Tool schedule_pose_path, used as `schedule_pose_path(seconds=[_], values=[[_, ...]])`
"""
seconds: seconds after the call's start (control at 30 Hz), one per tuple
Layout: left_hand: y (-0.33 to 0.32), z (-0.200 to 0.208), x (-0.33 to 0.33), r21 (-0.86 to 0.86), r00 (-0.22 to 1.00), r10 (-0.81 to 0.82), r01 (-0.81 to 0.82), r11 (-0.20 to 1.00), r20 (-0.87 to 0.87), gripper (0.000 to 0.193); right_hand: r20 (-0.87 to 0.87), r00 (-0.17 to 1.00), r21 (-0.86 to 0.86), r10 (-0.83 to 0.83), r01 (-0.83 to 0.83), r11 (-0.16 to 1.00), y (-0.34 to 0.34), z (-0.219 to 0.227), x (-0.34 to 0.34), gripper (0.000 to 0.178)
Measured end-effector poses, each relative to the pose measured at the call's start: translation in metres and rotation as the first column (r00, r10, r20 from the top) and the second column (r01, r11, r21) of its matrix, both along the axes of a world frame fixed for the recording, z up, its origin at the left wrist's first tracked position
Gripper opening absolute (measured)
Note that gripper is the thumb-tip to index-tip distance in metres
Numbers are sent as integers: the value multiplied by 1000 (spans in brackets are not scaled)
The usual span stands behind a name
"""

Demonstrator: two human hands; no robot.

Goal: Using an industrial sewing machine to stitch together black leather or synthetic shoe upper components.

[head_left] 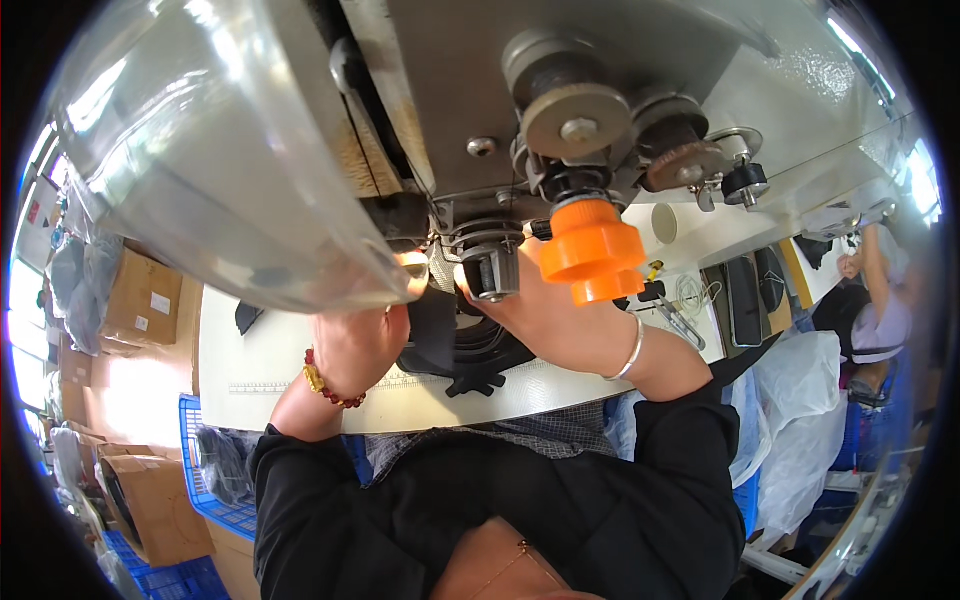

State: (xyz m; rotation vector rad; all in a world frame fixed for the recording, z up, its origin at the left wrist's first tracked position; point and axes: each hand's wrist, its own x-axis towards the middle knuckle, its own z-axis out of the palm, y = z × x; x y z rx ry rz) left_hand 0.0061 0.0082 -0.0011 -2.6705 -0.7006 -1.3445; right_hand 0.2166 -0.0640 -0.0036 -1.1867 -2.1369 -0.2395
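Under the head of a sewing machine point(450, 90), both my hands are close to the needle area. My left hand point(358, 345) is curled at the left edge of a black fabric piece point(432, 330), its fingertips partly covered by a clear plastic guard point(230, 190). My right hand point(560, 320) reaches in from the right, fingertips close to the same fabric. The machine's tension unit point(490, 262) and an orange knob point(592, 250) hide most of its fingers. More dark fabric lies bunched below, on the white table point(290, 370).
A printed ruler point(275, 387) runs along the table's near edge. Blue crates, one at the left point(228, 505), and cardboard boxes point(150, 505) stand beside the table. Small tools point(680, 325) lie on the right. Clear plastic bags point(800, 400) hang there; another person point(880, 310) sits beyond.
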Motion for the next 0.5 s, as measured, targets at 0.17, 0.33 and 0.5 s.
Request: schedule_pose_path(seconds=[0.17, 0.33, 0.5], values=[[-10, -2, -7, -62, 981, -7, -5, 998, -193, 24, 102, 991, 145, 81, -96, 985, -1, 4, 3, 23], [-10, -3, -5, -5, 979, -8, 7, 1000, -205, 25, 147, 984, 211, 103, -132, 968, -1, 8, 6, 25], [-8, -9, -6, 9, 979, -18, 21, 1000, -204, 31, 115, 988, 234, 107, -131, 963, 5, -1, 6, 22]])
